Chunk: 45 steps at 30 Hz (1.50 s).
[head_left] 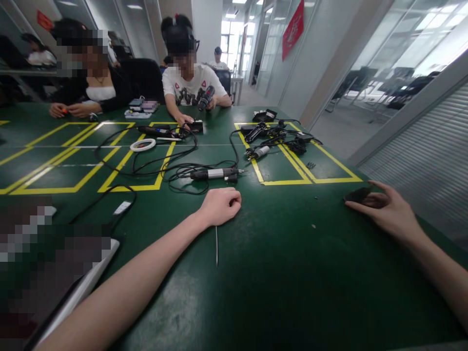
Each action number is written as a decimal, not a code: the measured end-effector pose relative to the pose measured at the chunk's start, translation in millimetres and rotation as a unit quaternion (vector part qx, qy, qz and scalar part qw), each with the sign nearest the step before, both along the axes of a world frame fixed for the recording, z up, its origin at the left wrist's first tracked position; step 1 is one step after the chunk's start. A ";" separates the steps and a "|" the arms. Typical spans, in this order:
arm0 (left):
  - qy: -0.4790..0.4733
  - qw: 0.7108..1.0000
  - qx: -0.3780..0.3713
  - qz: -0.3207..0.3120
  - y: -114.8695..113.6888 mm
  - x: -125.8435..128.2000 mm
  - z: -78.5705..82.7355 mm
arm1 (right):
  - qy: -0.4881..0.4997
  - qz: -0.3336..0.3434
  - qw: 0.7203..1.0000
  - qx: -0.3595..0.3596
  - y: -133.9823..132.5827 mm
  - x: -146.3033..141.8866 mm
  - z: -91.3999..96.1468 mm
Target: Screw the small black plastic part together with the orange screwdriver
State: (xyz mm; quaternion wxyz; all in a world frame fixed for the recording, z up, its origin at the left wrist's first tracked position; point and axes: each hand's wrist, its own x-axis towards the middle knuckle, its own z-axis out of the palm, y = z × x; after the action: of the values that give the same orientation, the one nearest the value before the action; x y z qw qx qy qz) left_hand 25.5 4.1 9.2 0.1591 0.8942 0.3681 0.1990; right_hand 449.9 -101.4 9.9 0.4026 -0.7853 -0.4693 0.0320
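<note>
My left hand (223, 204) is closed in a fist over the middle of the green table (278, 273). A thin metal rod (217, 246) sticks out from under the fist toward me; its other end is hidden by the hand. At the table's right side, my right hand (393, 212) grips a small dark block-like part (358, 196) between thumb and fingers. The fingers partly cover that part, so its exact kind does not show. Just beyond my left hand lies a grey and black electric screwdriver (215, 174) with a coiled black cable.
Yellow tape (287, 183) marks rectangles on the table. Beyond lie several dark tools with cables (270, 131), a white ring (143, 145) and small screws or springs (310, 165). A tablet-like device (106, 253) is at left. Across, a co-worker (193, 85) holds a power drill (206, 97); another person (98, 87) sits beside.
</note>
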 end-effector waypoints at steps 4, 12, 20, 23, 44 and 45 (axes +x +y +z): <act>0.000 1.000 0.000 0.001 -0.1 0.1 0.2 | 0.106 -0.009 0.993 -0.047 -1.2 -1.2 4.1; 0.006 1.000 0.003 0.000 -0.5 1.9 -0.1 | -0.252 0.090 0.961 0.071 -8.6 -23.8 2.2; 0.005 1.000 0.000 -0.002 -1.1 2.0 0.7 | -0.345 0.154 0.926 -0.002 6.1 -52.7 0.8; 0.005 1.000 0.002 -0.002 -1.4 1.7 1.0 | -0.310 0.177 0.934 0.021 17.5 -46.2 0.4; -0.002 1.000 -0.005 -0.001 -2.0 1.4 1.8 | -0.158 0.173 0.971 -0.046 32.5 -35.1 -12.5; -0.002 1.000 -0.005 -0.002 -1.7 1.4 1.5 | -0.154 0.168 0.973 -0.045 31.1 -33.6 -12.5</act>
State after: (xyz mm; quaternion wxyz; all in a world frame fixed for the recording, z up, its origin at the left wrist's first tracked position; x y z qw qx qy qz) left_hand 26.9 2.4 10.7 0.1646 0.8939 0.3667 0.1985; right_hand 416.2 -70.3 -2.5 0.2788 -0.7077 -0.6491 -0.0013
